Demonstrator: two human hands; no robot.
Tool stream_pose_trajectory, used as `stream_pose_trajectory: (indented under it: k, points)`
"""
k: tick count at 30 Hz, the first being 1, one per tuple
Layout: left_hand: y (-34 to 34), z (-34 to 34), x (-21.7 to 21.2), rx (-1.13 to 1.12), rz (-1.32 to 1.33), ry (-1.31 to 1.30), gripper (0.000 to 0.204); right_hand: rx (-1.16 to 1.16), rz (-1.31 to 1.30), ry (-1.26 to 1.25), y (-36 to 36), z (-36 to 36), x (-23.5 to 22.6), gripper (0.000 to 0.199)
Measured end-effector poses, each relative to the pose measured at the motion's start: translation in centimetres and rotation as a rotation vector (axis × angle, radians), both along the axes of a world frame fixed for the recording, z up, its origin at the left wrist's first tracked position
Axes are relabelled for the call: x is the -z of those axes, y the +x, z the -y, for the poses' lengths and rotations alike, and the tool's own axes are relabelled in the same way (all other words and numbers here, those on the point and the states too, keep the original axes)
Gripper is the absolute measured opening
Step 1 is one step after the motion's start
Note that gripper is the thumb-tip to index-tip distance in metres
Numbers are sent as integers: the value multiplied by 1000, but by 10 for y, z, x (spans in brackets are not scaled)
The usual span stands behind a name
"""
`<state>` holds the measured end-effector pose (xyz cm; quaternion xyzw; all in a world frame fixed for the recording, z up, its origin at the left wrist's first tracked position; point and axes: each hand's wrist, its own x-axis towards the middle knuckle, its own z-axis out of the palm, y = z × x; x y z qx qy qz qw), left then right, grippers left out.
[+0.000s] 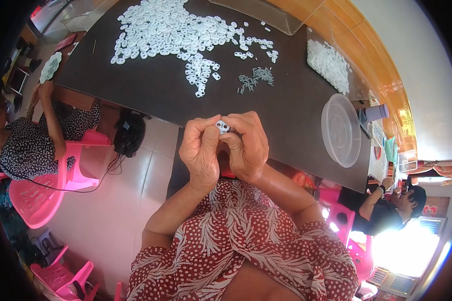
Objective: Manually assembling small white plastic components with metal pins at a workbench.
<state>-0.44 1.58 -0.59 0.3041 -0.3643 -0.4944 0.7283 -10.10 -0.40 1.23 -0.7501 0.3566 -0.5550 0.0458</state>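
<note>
Above the near edge of the table, my left hand [200,150] and my right hand [247,145] meet, both pinching one small white plastic part [222,127] with dark holes. The fingertips cover its sides. Beyond them on the dark table lies a big heap of white oval plastic rings [160,30]. Nearer me is a smaller cluster of white two-holed parts [200,72]. To its right sits a little pile of thin grey pins [256,79]. More small white pieces [251,45] are scattered behind the pins.
A clear round plastic lid [341,130] lies at the table's right, near a purple cup [376,112]. A clear bin of white pieces [328,65] and a clear tray [261,14] stand at the far edge. Other people sit at left [30,140] and right [386,205], by pink chairs [40,195].
</note>
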Motion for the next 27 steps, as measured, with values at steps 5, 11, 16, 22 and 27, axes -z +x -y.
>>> stream_pose_trajectory:
  k: [5,11,16,22,27]
  points:
    - [1,1,-8,-66,21,26,18,5,31,50,5,-2,-6,32]
    - [2,1,-14,-42,-37,60,17,8,48,102,5,-3,-7,33]
    - [2,1,-15,-44,-20,40,17,-1,76,139,8,-3,-7,31]
    - [0,1,-7,-60,51,-26,17,4,104,102,10,-2,-3,28]
    - [-1,1,-4,-94,95,-36,16,-12,85,42,10,2,2,26]
